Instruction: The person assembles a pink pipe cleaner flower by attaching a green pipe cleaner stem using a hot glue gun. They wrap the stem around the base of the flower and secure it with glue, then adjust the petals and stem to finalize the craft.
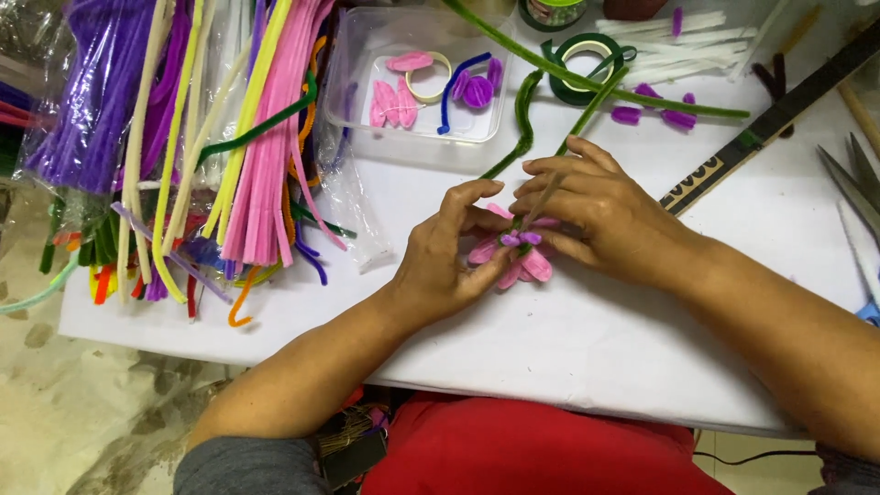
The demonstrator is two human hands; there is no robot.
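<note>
A small flower of pink pipe-cleaner petals with a purple centre (pixel 522 257) lies on the white board (pixel 568 339) between my two hands. My left hand (pixel 449 257) grips its petals from the left, fingers curled over the top. From the right, my right hand (pixel 596 206) pinches the flower's top, thumb and fingers closed around its green stem (pixel 521 115). That stem runs up and away toward the tape roll. Part of the flower is hidden under my fingers.
A big pile of coloured pipe cleaners (pixel 183 137) covers the left. A clear tray (pixel 422 82) holds pink and purple petals. Green tape rolls (pixel 587 64), loose purple petals (pixel 655 115), a dark ruler (pixel 770 124) and scissors (pixel 852 183) lie at the right.
</note>
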